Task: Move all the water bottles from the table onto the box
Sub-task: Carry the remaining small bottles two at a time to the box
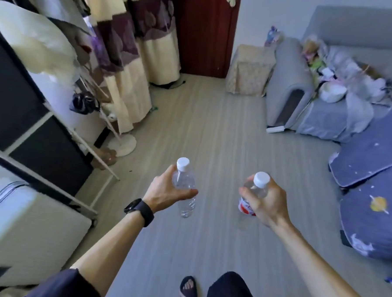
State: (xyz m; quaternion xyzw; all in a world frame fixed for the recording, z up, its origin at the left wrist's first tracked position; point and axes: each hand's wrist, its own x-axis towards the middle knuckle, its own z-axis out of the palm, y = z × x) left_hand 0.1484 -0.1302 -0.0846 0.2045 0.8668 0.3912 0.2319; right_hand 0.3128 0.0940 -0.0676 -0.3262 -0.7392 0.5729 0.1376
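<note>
1. One grey sofa fills the upper right of the frame, with striped floor across the centre.
2. Your left hand, centre frame, is wrapped around a clear bottle, held upright above the floor.
3. Your right hand, right of centre, grips a red-labelled bottle, also in the air.
4. Black watch on your left wrist.

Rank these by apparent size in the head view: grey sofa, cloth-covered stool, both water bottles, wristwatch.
1. grey sofa
2. cloth-covered stool
3. clear bottle and red-labelled bottle: they look alike and are partly covered, so unranked
4. wristwatch
</note>
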